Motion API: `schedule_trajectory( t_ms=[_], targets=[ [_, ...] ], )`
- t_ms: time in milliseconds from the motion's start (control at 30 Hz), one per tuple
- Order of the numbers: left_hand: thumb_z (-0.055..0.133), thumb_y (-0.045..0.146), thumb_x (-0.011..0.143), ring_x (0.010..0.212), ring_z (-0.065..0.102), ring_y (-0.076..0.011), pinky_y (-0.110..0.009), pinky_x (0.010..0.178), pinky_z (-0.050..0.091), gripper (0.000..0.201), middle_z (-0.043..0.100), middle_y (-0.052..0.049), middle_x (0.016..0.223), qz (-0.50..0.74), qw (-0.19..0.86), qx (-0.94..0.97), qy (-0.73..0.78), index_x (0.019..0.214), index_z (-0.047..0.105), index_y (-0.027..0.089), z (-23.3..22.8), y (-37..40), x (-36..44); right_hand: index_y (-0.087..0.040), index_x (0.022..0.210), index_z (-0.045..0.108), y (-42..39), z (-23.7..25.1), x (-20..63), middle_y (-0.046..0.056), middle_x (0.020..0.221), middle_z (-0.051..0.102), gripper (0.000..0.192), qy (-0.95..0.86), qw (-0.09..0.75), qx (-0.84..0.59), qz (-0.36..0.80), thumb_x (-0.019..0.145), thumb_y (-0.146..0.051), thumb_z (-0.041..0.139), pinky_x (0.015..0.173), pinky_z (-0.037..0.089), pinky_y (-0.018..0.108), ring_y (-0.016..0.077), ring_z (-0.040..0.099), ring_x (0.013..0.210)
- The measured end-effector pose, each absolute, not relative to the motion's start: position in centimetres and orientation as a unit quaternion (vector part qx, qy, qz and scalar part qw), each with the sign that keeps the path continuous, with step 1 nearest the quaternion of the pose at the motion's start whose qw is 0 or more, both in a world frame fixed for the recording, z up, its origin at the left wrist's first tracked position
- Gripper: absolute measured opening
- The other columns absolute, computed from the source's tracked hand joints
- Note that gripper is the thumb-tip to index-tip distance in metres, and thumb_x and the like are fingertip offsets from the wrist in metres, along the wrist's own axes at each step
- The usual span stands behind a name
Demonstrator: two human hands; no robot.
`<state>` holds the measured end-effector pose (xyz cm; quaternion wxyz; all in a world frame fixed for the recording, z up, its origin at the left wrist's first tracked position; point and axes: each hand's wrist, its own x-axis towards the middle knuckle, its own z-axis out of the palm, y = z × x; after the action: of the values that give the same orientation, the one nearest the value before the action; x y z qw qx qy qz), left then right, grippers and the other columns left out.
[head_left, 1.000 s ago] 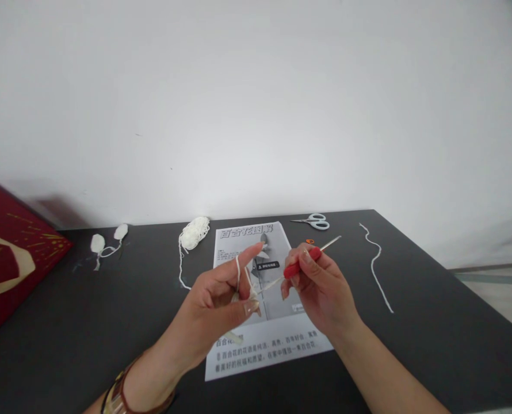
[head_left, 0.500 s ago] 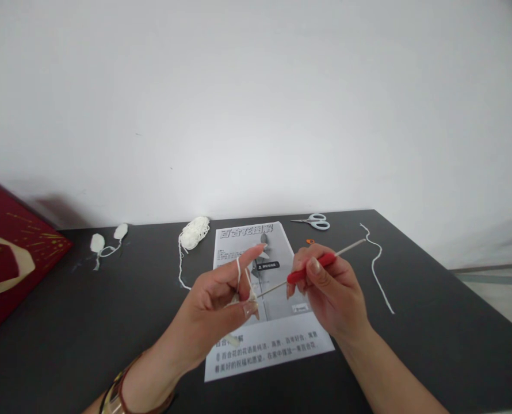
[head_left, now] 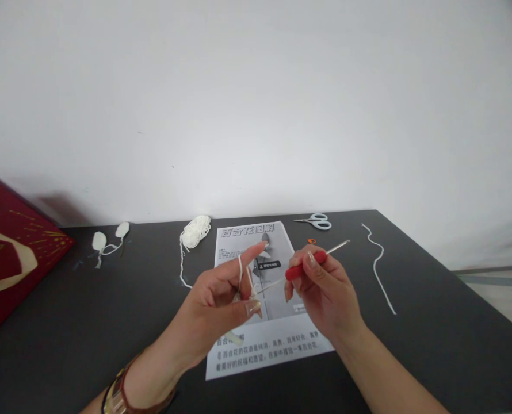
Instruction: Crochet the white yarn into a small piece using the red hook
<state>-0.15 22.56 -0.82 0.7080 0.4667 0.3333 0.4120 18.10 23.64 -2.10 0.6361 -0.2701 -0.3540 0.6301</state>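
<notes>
My left hand [head_left: 221,302] is raised over the dark table [head_left: 66,322], with white yarn [head_left: 240,270] looped over its outstretched forefinger and a small white crocheted piece pinched between thumb and fingers. My right hand [head_left: 323,293] grips a crochet hook [head_left: 305,266] by its red handle. The hook's metal tip points left into the white piece at my left fingers, and its bare metal tail sticks up to the right. The yarn runs back to a small white ball [head_left: 194,232] near the wall.
A printed instruction sheet [head_left: 267,351] lies under my hands. Pale scissors [head_left: 315,221] and a small orange marker [head_left: 310,241] lie behind it. A loose white strand [head_left: 379,267] lies at right, two white crocheted petals [head_left: 108,238] at back left, a red box [head_left: 10,253] at far left.
My right hand drew the hook out to the right, then pushed it back left toward the white piece. My left hand has stayed almost still.
</notes>
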Motion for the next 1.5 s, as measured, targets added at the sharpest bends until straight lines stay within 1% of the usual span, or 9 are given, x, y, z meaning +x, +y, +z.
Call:
schedule_trajectory(
  t_ms=[67,200,333,467,667,967,1200,1367,1500],
  targets=[
    [0.075,0.017,0.071,0.067,0.05,-0.0126,-0.025,0.062,0.041,0.064,0.054,0.001,0.075,0.415,0.712,0.46,0.331,0.129,0.054,0.034,-0.8,22.6,-0.2,-0.015,0.067,0.068,23.8,-2.6,17.5,-0.003,0.052,0.059,0.018,-0.289,0.618,-0.271,0.679,0.075,-0.031,0.072,0.041,0.048,0.018,0.0062,0.049,0.041],
    [0.074,0.016,0.071,0.063,0.046,-0.008,-0.022,0.061,0.038,0.063,0.047,0.005,0.071,0.431,0.713,0.45,0.32,0.127,0.055,0.036,-0.8,22.6,-0.1,-0.012,0.068,0.067,23.8,-3.8,16.4,-0.004,0.051,0.059,0.019,-0.172,0.576,-0.261,0.755,0.068,-0.028,0.078,0.04,0.049,0.014,0.004,0.047,0.04],
    [0.073,0.015,0.073,0.062,0.044,-0.0066,-0.02,0.059,0.036,0.062,0.047,0.005,0.072,0.434,0.722,0.443,0.306,0.128,0.054,0.036,-0.8,22.5,0.1,-0.013,0.068,0.065,23.7,-4.5,15.9,-0.005,0.049,0.056,0.017,-0.09,0.542,-0.24,0.8,0.071,-0.025,0.076,0.039,0.047,0.013,0.0037,0.047,0.04],
    [0.074,0.015,0.072,0.061,0.044,-0.0063,-0.02,0.059,0.036,0.062,0.047,0.005,0.07,0.437,0.733,0.426,0.299,0.127,0.055,0.035,-0.6,22.4,0.3,-0.013,0.066,0.062,23.8,-4.6,15.7,-0.006,0.046,0.053,0.018,-0.061,0.525,-0.221,0.82,0.073,-0.024,0.074,0.036,0.043,0.012,0.0038,0.044,0.038],
    [0.074,0.013,0.07,0.063,0.048,-0.0066,-0.02,0.063,0.038,0.061,0.047,0.005,0.07,0.442,0.749,0.411,0.272,0.126,0.057,0.032,-0.4,22.3,0.4,-0.014,0.067,0.063,24.1,-4.7,15.9,-0.005,0.047,0.053,0.015,-0.092,0.541,-0.198,0.812,0.073,-0.024,0.072,0.035,0.039,0.014,0.0044,0.042,0.037],
    [0.071,0.016,0.074,0.064,0.05,-0.0082,-0.02,0.06,0.038,0.06,0.05,0.004,0.071,0.423,0.729,0.457,0.283,0.129,0.054,0.035,-0.2,22.2,0.1,-0.016,0.068,0.064,24.1,-2.8,17.6,-0.003,0.052,0.056,0.018,-0.289,0.614,-0.199,0.708,0.079,-0.029,0.067,0.041,0.049,0.019,0.0065,0.044,0.04],
    [0.072,0.02,0.074,0.063,0.047,-0.0087,-0.022,0.06,0.039,0.06,0.047,0.004,0.071,0.418,0.697,0.489,0.318,0.128,0.053,0.039,-0.3,22.4,0.1,-0.018,0.069,0.066,23.6,-1.9,18.3,-0.002,0.058,0.059,0.018,-0.397,0.657,-0.226,0.6,0.083,-0.03,0.064,0.043,0.047,0.02,0.0093,0.053,0.047],
    [0.071,0.022,0.075,0.066,0.05,-0.0111,-0.026,0.063,0.043,0.061,0.049,0.003,0.074,0.411,0.681,0.504,0.337,0.131,0.051,0.037,-0.6,22.3,0.0,-0.018,0.075,0.068,23.0,-1.9,19.0,0.001,0.065,0.063,0.016,-0.48,0.672,-0.226,0.516,0.086,-0.027,0.06,0.047,0.044,0.023,0.0109,0.054,0.053],
    [0.07,0.019,0.076,0.068,0.052,-0.0122,-0.026,0.064,0.043,0.059,0.05,0.003,0.072,0.426,0.65,0.522,0.352,0.13,0.053,0.035,-0.9,22.4,0.0,-0.019,0.083,0.069,22.4,-2.1,19.3,0.002,0.068,0.064,0.013,-0.543,0.663,-0.233,0.459,0.088,-0.026,0.059,0.052,0.042,0.026,0.0123,0.055,0.058]
  ],
)
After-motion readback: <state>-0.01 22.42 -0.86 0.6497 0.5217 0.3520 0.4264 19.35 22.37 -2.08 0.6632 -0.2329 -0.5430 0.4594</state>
